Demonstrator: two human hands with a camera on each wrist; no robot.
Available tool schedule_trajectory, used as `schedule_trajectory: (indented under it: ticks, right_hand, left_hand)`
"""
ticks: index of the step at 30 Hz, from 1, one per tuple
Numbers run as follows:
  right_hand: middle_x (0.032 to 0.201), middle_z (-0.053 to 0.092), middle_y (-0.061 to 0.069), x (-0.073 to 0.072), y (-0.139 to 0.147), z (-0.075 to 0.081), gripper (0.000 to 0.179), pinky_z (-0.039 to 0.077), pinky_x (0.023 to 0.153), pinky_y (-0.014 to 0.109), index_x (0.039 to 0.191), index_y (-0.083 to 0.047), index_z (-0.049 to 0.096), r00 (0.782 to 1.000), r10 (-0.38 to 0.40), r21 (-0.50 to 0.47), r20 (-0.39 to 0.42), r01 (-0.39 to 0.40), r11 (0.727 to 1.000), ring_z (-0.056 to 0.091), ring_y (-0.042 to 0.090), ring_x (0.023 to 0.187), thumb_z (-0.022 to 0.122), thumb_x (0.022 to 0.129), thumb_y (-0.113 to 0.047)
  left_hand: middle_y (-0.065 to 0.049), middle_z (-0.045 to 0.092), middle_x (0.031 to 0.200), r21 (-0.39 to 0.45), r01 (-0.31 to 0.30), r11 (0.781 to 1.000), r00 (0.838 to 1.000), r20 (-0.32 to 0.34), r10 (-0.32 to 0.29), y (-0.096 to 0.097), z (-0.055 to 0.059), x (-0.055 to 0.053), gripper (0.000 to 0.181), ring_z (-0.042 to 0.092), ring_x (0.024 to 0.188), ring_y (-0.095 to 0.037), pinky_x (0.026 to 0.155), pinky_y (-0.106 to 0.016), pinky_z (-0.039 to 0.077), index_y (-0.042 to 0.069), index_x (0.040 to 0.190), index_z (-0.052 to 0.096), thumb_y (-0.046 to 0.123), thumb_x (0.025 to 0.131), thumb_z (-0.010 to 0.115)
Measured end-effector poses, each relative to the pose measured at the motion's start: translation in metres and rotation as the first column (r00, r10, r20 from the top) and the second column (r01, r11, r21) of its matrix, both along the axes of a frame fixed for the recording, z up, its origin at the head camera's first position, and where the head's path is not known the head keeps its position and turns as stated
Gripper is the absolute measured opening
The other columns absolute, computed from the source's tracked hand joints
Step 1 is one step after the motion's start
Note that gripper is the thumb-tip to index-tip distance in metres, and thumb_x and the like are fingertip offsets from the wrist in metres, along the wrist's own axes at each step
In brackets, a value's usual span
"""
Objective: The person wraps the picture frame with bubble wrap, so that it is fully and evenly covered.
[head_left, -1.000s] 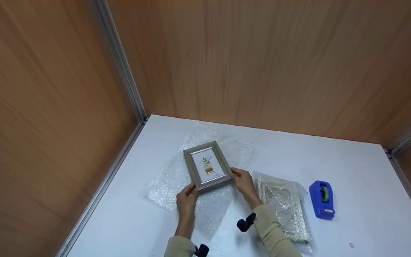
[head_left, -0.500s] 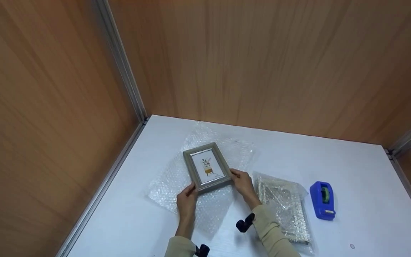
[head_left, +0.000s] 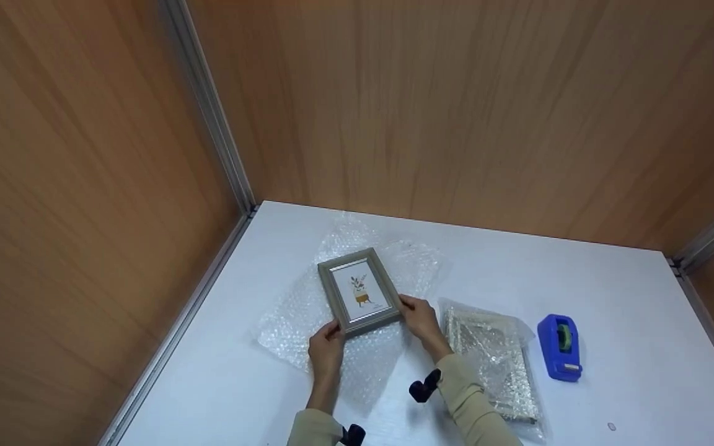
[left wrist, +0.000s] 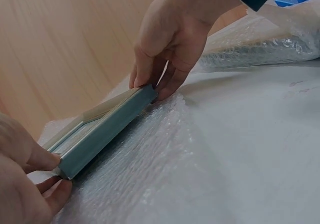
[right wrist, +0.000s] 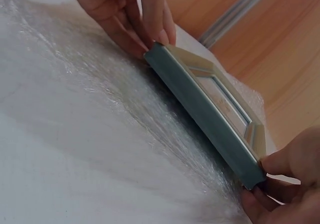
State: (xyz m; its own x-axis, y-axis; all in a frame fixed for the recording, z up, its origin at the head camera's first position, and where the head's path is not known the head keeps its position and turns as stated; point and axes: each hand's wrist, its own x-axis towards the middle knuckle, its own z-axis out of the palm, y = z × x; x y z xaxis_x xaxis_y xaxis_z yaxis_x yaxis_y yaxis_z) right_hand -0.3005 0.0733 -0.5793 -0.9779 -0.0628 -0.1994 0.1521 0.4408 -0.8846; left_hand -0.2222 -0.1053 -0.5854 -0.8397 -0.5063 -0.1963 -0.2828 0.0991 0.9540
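Observation:
A grey-green picture frame (head_left: 330,291) with a small plant print lies tilted over a sheet of bubble wrap (head_left: 295,316). My left hand (head_left: 326,356) pinches its near left corner, thumb above and fingers below, as the left wrist view also shows. At the near right corner, my right hand (head_left: 422,320) grips the frame the same way. In the right wrist view the near edge of the picture frame (right wrist: 205,121) stands slightly above the bubble wrap (right wrist: 150,119), with a dark gap under it.
Right of the right forearm lies another frame in clear bubble wrapping (head_left: 493,365). A blue tape dispenser (head_left: 559,347) with green tape stands further right on the white table (head_left: 636,347). Wooden panels (head_left: 456,111) wall the back and sides.
The picture frame has come very slightly nearer and lower, with both hands keeping their hold on its corners. Everything else stays put.

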Motion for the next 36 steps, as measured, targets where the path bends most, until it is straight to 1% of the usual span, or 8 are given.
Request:
schedule_trajectory:
  ticks: [6,12,19,23,27,31,33,36]
  right_hand:
    - [0.124,0.058,0.012,-0.001,-0.001,-0.001,0.034,0.047,0.088,0.037,0.126,-0.006,0.056,0.999,0.018,0.053,-0.044,-0.015,0.998,0.053,0.027,0.114,0.051,0.093,-0.013]
    - [0.120,0.060,0.013,-0.002,-0.001,-0.001,0.032,0.048,0.086,0.037,0.123,-0.004,0.058,0.998,0.015,0.072,-0.058,-0.011,0.997,0.055,0.027,0.111,0.053,0.092,-0.012]
    - [0.117,0.062,0.014,-0.004,0.000,0.001,0.031,0.048,0.086,0.039,0.121,-0.004,0.060,0.996,0.033,0.103,-0.081,-0.025,0.994,0.056,0.028,0.108,0.054,0.092,-0.012]
    - [0.116,0.062,0.015,-0.004,0.003,0.003,0.032,0.046,0.089,0.042,0.122,-0.002,0.059,0.990,0.103,0.144,-0.098,-0.089,0.986,0.055,0.031,0.109,0.053,0.092,-0.012]
    - [0.115,0.061,0.017,-0.006,0.008,0.009,0.033,0.046,0.090,0.042,0.121,0.000,0.058,0.986,0.150,0.155,-0.072,-0.138,0.978,0.056,0.031,0.108,0.054,0.091,-0.012]
    - [0.115,0.061,0.017,-0.010,0.012,0.017,0.032,0.047,0.089,0.040,0.119,0.001,0.058,0.997,0.065,0.066,-0.038,-0.063,0.996,0.056,0.030,0.107,0.054,0.090,-0.010]
    - [0.114,0.061,0.016,-0.014,0.016,0.021,0.030,0.047,0.088,0.038,0.118,0.001,0.059,0.999,-0.015,0.003,-0.038,0.016,1.000,0.056,0.029,0.106,0.053,0.090,-0.008]
    - [0.111,0.061,0.015,-0.022,0.022,0.024,0.027,0.047,0.088,0.037,0.116,0.001,0.060,0.990,-0.128,-0.057,-0.055,0.125,0.991,0.057,0.027,0.104,0.054,0.091,-0.008]
  left_hand:
    - [-0.012,0.065,0.105,-0.068,0.025,0.997,0.999,0.045,-0.022,-0.001,0.004,-0.002,0.028,0.061,0.095,-0.021,0.079,-0.034,0.051,0.001,0.115,0.062,0.004,0.088,0.055]
    - [-0.012,0.066,0.097,-0.138,0.070,0.988,0.997,0.041,-0.065,-0.005,0.007,-0.005,0.023,0.062,0.088,-0.021,0.075,-0.034,0.052,-0.002,0.108,0.064,0.003,0.086,0.057]
    - [-0.013,0.065,0.088,-0.213,0.141,0.967,0.988,0.099,-0.122,-0.014,0.013,-0.016,0.018,0.062,0.080,-0.021,0.068,-0.032,0.052,-0.004,0.099,0.063,0.005,0.084,0.061]
    - [-0.014,0.063,0.084,-0.198,0.176,0.964,0.977,0.155,-0.146,-0.021,0.017,-0.022,0.019,0.062,0.073,-0.021,0.062,-0.030,0.052,-0.006,0.098,0.060,0.007,0.083,0.061]
    - [-0.013,0.064,0.083,-0.149,0.202,0.968,0.963,0.210,-0.169,-0.026,0.019,-0.028,0.025,0.062,0.070,-0.019,0.059,-0.027,0.051,-0.006,0.102,0.059,0.009,0.082,0.062]
    - [-0.013,0.064,0.082,-0.109,0.228,0.968,0.946,0.260,-0.193,-0.028,0.021,-0.031,0.028,0.062,0.069,-0.019,0.058,-0.026,0.051,-0.007,0.104,0.059,0.009,0.081,0.062]
    - [-0.013,0.064,0.083,-0.082,0.234,0.969,0.938,0.282,-0.203,-0.029,0.022,-0.032,0.029,0.062,0.070,-0.019,0.059,-0.027,0.052,-0.006,0.105,0.058,0.010,0.081,0.063]
    - [-0.014,0.063,0.084,-0.061,0.243,0.968,0.931,0.296,-0.215,-0.030,0.023,-0.033,0.030,0.062,0.071,-0.020,0.060,-0.028,0.053,-0.007,0.105,0.058,0.010,0.081,0.064]
